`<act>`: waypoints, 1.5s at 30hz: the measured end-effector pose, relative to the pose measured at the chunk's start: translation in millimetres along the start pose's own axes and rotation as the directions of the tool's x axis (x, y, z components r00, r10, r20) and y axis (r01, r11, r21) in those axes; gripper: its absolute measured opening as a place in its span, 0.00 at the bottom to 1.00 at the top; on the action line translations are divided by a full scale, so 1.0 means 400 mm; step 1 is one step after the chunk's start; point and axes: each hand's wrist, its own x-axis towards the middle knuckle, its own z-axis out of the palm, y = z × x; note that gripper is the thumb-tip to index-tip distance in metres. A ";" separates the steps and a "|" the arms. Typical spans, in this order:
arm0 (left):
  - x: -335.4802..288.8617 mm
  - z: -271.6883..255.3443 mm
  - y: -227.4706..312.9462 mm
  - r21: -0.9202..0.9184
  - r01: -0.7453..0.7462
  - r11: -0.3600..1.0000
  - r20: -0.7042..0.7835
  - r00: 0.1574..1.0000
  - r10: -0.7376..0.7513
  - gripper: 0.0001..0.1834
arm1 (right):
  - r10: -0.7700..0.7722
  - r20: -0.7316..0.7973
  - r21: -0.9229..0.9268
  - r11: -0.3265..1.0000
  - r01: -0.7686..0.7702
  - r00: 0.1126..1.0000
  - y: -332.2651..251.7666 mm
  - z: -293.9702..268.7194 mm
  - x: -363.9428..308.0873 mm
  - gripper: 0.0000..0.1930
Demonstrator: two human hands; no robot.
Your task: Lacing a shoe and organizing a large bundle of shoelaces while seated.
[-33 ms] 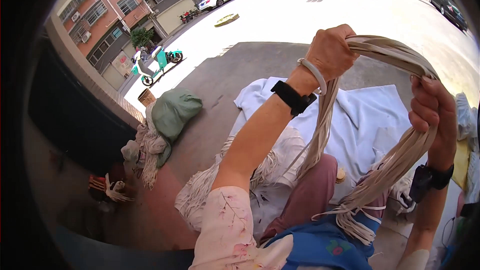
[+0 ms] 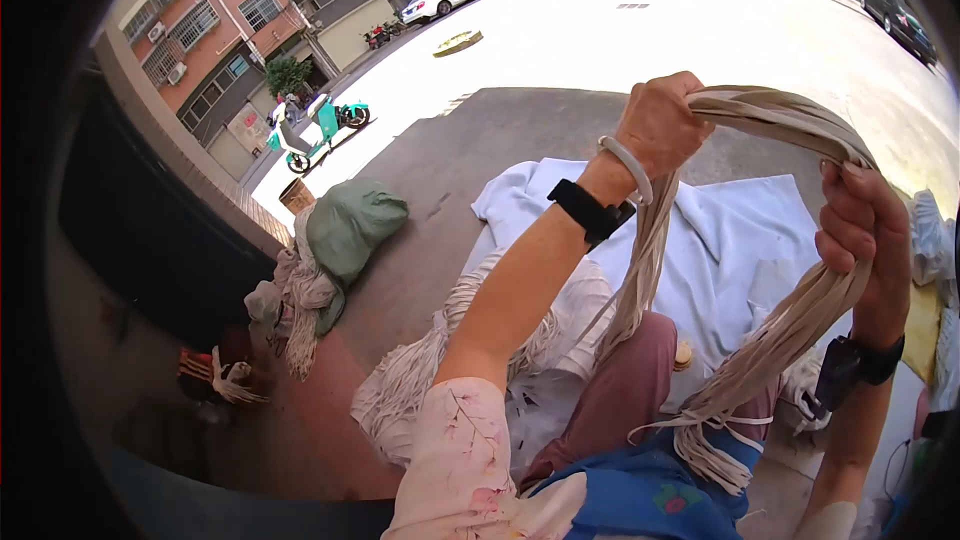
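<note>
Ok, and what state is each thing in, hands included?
Left hand: closed around the cord bundle
Right hand: closed on the cord bundle
Cord bundle: held up in an arch, ends hanging loose
Pale cloth: spread out, rumpled
Green sack: bulging, slumped
Teal scooter: upright, riderless

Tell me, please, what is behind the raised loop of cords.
Through the loop of cords, a pale blue cloth shows, with grey ground beyond it. What lies directly behind the cords, left hand and right hand is covered.
</note>
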 end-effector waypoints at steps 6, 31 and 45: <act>-0.217 0.040 -0.072 -0.714 0.458 0.529 0.217 0.864 -0.455 0.13 | -0.017 0.126 0.163 0.987 -0.004 0.992 -0.019 -0.024 -0.044 0.12; 0.059 -0.207 -0.033 0.206 -0.219 0.954 -0.186 0.948 0.258 0.04 | -0.044 -0.289 -0.336 0.940 -0.058 0.956 -0.011 -0.036 -0.372 0.15; 0.202 -0.101 0.115 0.126 -0.624 0.771 0.027 0.779 0.626 0.05 | -0.064 -0.390 -0.872 0.346 -0.346 0.918 -0.316 0.095 -0.532 0.17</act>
